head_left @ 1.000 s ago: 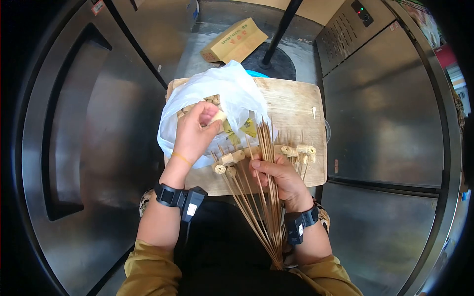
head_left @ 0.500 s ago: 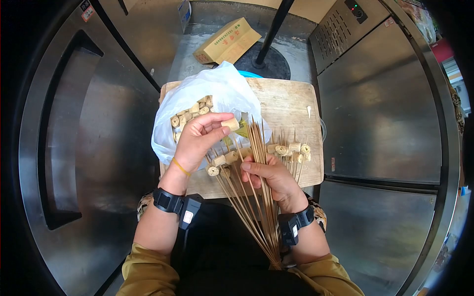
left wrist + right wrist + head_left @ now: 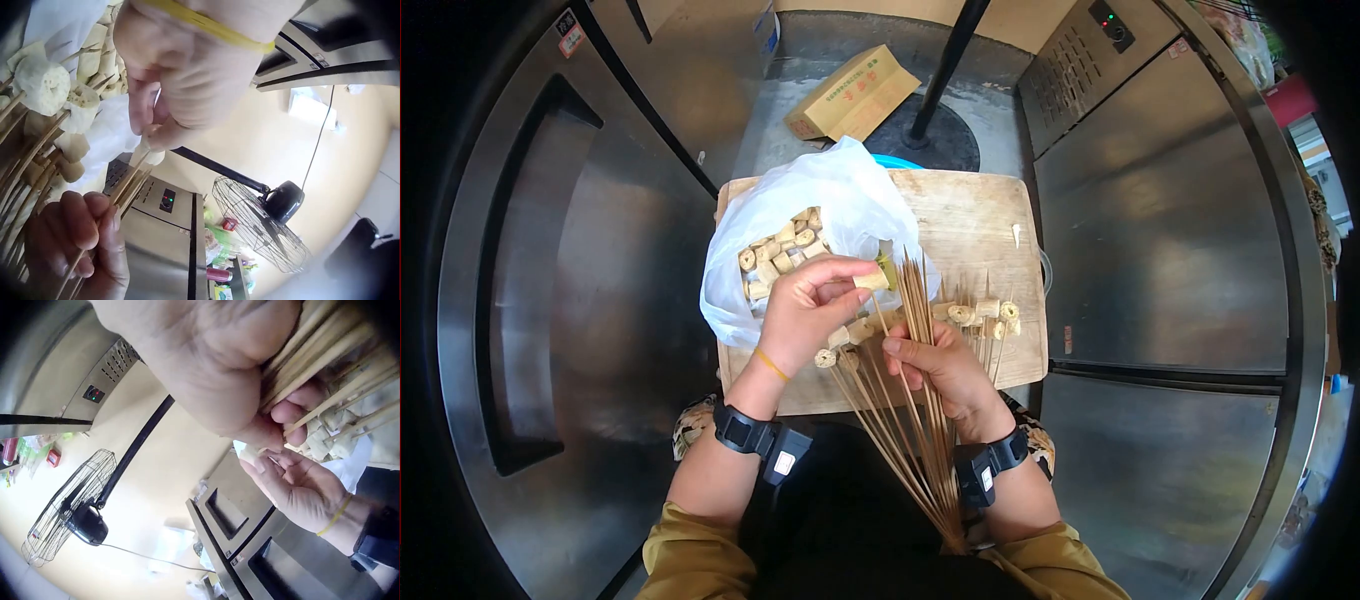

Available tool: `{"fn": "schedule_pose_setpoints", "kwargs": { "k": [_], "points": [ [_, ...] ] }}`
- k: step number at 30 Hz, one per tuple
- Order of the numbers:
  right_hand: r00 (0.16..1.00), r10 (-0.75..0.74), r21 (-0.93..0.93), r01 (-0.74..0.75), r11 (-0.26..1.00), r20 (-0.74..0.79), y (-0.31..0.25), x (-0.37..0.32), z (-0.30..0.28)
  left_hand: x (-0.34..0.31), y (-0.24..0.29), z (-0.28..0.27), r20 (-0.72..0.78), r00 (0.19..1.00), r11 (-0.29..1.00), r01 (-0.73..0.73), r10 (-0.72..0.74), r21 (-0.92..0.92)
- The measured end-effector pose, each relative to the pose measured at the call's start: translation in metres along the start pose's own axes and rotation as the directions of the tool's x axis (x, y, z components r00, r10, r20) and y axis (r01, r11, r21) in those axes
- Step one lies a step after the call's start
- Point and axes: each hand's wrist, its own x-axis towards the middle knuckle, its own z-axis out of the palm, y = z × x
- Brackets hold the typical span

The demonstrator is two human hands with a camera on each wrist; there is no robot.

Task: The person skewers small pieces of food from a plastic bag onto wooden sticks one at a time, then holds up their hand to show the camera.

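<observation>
My left hand (image 3: 805, 305) pinches a short, pale tofu roll (image 3: 870, 281) between thumb and fingers. A bundle of bamboo skewers (image 3: 916, 300) is gripped in my right hand (image 3: 950, 370), one skewer held apart from the rest. The tip of that skewer is right at the roll's underside. Behind my left hand, a white plastic bag (image 3: 745, 220) lies open with many cut rolls (image 3: 785, 245) inside. Skewered rolls (image 3: 840, 338) stick out left of the bundle, and more skewered rolls (image 3: 988, 311) lie to the right of my right hand.
Everything lies over a wooden board (image 3: 970, 215). Steel cabinets (image 3: 1170, 220) flank it on both sides. On the floor beyond are a cardboard box (image 3: 855, 90) and a round black base with a pole (image 3: 945, 75). A stand fan (image 3: 81, 512) shows in both wrist views.
My left hand has come out of the bag with a tofu roll and moved right and toward me, to the separated skewer's tip. My right hand keeps its grip on the bundle.
</observation>
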Motion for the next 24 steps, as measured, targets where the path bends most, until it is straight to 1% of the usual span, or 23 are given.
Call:
{"fn": "schedule_pose_setpoints", "kwargs": {
  "k": [3,6,9,12,15,17,18,19,21,22,23,24],
  "points": [
    [1.0,-0.002,-0.025,0.002,1.0,-0.006,-0.005,-0.004,0.0,-0.005,0.001,0.008,0.001,0.996,0.995,-0.094,0.094,0.034],
    [1.0,-0.001,-0.02,0.001,1.0,-0.017,-0.006,-0.004,-0.001,-0.006,0.0,0.012,-0.025,0.994,0.995,-0.103,0.103,-0.012],
    [1.0,-0.01,-0.014,0.01,1.0,-0.006,-0.003,-0.002,0.0,-0.012,0.005,0.015,-0.077,0.997,1.0,0.025,-0.023,0.019],
    [1.0,-0.014,-0.023,0.014,1.0,-0.004,-0.002,-0.003,0.001,-0.012,0.003,0.016,-0.091,0.995,0.998,-0.022,0.028,0.064],
    [0.999,-0.026,-0.035,0.025,0.999,-0.034,-0.002,-0.003,-0.002,-0.017,-0.001,0.021,-0.068,0.997,0.99,-0.026,0.036,0.142],
    [0.998,-0.038,-0.039,0.036,0.999,-0.047,-0.002,-0.004,-0.004,-0.02,-0.001,0.028,-0.049,0.99,0.972,-0.119,0.132,0.203],
    [0.998,-0.042,-0.04,0.04,0.998,-0.047,-0.003,-0.003,-0.004,-0.023,-0.002,0.03,-0.039,0.984,0.96,-0.158,0.171,0.231],
    [0.998,-0.043,-0.037,0.041,0.998,-0.045,-0.002,-0.003,-0.004,-0.021,-0.005,0.028,-0.04,0.977,0.928,-0.184,0.208,0.324],
    [0.998,-0.02,-0.062,0.017,0.998,-0.054,0.001,0.0,-0.007,-0.016,0.003,0.023,0.054,0.946,0.781,-0.295,0.319,0.55],
    [0.998,-0.017,-0.076,0.013,0.997,-0.056,0.001,0.003,-0.007,-0.013,0.006,0.019,0.117,0.923,0.678,-0.352,0.368,0.645],
    [0.995,0.02,-0.094,-0.029,0.995,-0.094,-0.002,0.001,-0.004,-0.012,0.0,0.017,0.108,0.936,0.726,-0.33,0.336,0.603],
    [0.994,-0.022,-0.091,0.012,0.996,-0.105,-0.003,-0.001,-0.003,-0.012,-0.001,0.015,0.118,0.939,0.721,-0.325,0.323,0.612]
  ]
}}
